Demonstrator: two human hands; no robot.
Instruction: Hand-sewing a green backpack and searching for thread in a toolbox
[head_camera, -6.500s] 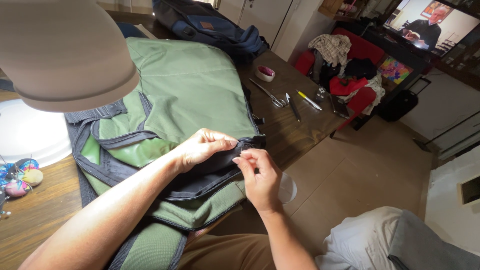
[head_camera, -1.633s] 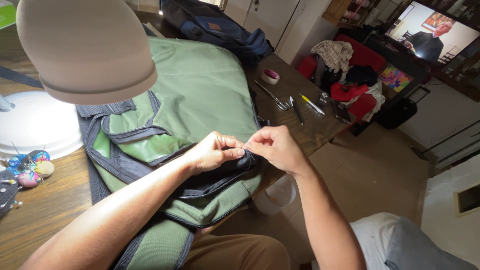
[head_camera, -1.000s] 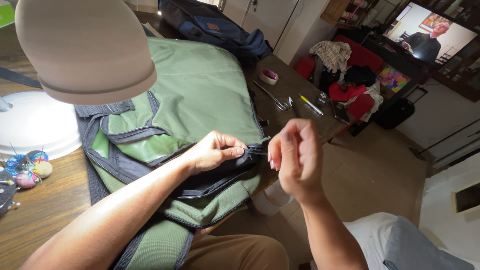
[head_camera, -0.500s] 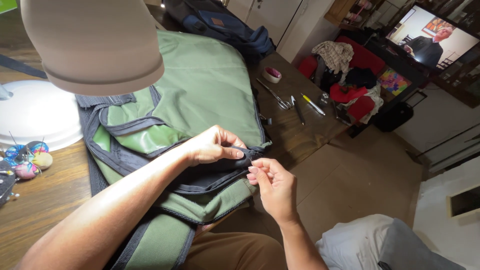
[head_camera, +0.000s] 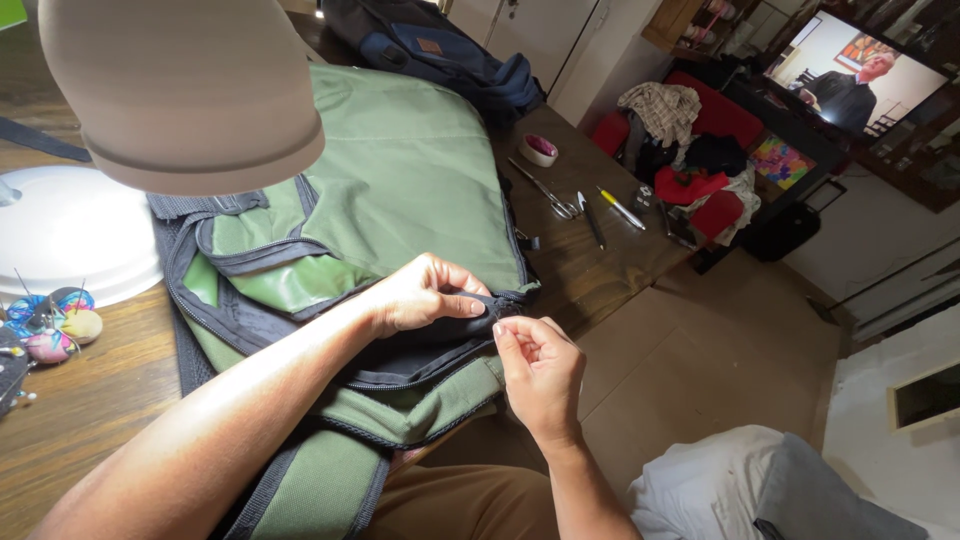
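Observation:
A green bag with black trim and zippers (head_camera: 410, 190) lies spread over the wooden table (head_camera: 590, 270). My left hand (head_camera: 425, 295) pinches the bag's black zipper edge near its right corner. My right hand (head_camera: 540, 370) hovers just right of that spot, fingertips pinched together as if on something very thin; a needle or thread cannot be made out. The two hands are a few centimetres apart.
A lamp shade (head_camera: 180, 90) on a white round base (head_camera: 70, 230) fills the upper left. A colourful pincushion (head_camera: 55, 325) sits at the left. Scissors (head_camera: 545, 190), pens (head_camera: 620, 208) and a tape roll (head_camera: 540, 150) lie beyond the bag. A blue backpack (head_camera: 440, 55) is at the far edge.
My right hand rose up and away from the zipper edge about a second ago, then came back down close to my left hand. My left hand kept its pinch on the bag.

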